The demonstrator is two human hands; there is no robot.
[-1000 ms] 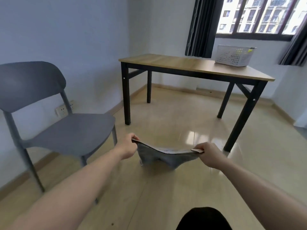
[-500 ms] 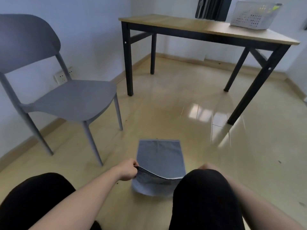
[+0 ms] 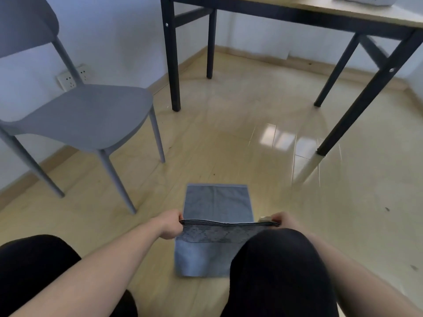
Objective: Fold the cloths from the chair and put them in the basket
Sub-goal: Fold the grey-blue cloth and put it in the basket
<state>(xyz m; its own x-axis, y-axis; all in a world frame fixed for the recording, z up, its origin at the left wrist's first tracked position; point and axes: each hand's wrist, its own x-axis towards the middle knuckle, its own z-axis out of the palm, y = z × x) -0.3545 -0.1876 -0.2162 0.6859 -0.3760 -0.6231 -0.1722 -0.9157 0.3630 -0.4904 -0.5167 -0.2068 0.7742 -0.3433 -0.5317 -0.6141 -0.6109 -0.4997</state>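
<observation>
Lowered since a second ago onto the floor at lower centre: blue cloth, near edge pinched by left hand and right hand, grey chair upper left, basket on bench upper right.

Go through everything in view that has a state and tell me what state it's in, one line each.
blue cloth: far part flat on the floor, near edge lifted and doubled over
left hand: pinches the cloth's left corner
right hand: pinches the right corner
chair: upright, seat bare
basket: on the table, mostly cropped
</observation>
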